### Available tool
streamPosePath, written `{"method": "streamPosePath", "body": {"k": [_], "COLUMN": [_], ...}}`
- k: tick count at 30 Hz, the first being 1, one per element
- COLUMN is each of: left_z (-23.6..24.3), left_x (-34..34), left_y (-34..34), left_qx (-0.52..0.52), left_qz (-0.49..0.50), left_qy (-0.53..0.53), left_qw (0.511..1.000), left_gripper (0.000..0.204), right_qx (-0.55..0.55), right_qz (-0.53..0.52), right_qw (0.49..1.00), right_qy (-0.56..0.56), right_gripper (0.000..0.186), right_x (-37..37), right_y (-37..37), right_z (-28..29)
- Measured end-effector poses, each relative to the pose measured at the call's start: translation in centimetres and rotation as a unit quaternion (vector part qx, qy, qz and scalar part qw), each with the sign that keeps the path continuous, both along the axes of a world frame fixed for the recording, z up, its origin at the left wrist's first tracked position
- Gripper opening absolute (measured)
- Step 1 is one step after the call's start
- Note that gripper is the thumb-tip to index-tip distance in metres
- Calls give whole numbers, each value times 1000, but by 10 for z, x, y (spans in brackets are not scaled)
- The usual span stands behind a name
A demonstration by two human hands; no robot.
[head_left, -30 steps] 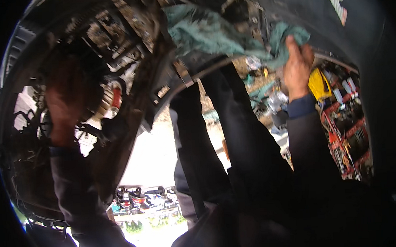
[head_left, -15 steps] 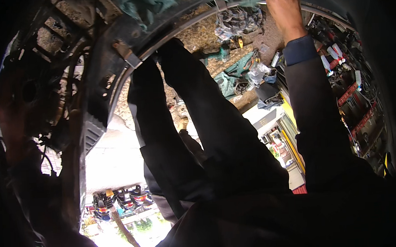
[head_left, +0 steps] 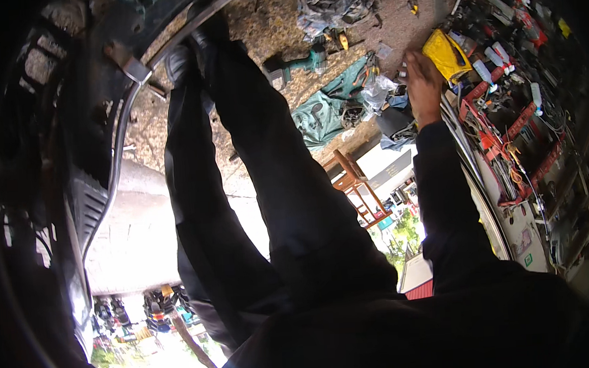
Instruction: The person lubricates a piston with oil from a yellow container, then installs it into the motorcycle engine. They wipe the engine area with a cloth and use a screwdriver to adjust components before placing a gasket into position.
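My right hand (head_left: 424, 87) is raised at the end of a dark sleeve, right of centre, with its fingers loosely stretched and nothing visible in them. Just right of it lies a yellow jug-like container (head_left: 446, 55), nearest to the fingers; I cannot tell whether they touch. My left hand does not show; the left side is in deep shadow. Along the upper left runs a curved dark vehicle body panel with a metal edge strip (head_left: 196, 22) and a bracket (head_left: 128, 65).
On the stained floor lie a green power tool (head_left: 308, 62), a green cloth (head_left: 318, 119), a clear plastic bag (head_left: 378, 94) and a crumpled dark bundle (head_left: 335, 5). Red tool racks (head_left: 521, 125) crowd the right. A wooden stool (head_left: 357, 181) stands beyond my legs (head_left: 272, 145).
My right hand has come away from the panel's edge and the green cloth at the top, and is now lower. The view has shifted, bringing the yellow container and stool into sight.
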State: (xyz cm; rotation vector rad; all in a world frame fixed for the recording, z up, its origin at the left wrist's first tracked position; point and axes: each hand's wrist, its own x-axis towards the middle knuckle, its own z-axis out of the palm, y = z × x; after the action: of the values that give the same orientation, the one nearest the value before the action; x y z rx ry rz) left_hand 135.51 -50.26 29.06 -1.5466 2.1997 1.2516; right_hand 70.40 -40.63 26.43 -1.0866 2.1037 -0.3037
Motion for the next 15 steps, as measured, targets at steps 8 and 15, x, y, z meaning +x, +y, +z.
{"method": "streamPosePath", "body": {"k": [8,15], "left_z": [12,-12], "left_x": [-61,-135], "left_y": [36,48], "left_qx": [26,34], "left_qz": [-37,-105], "left_qy": [-15,-13], "left_qw": [999,994], "left_gripper": [32,33], "right_qx": [87,124], "right_qz": [-171,-251], "right_qw": [981,957], "right_qy": [-24,-79], "right_gripper": [19,15], "right_x": [-25,-40], "right_y": [104,214], "right_z": [-16,-66]}}
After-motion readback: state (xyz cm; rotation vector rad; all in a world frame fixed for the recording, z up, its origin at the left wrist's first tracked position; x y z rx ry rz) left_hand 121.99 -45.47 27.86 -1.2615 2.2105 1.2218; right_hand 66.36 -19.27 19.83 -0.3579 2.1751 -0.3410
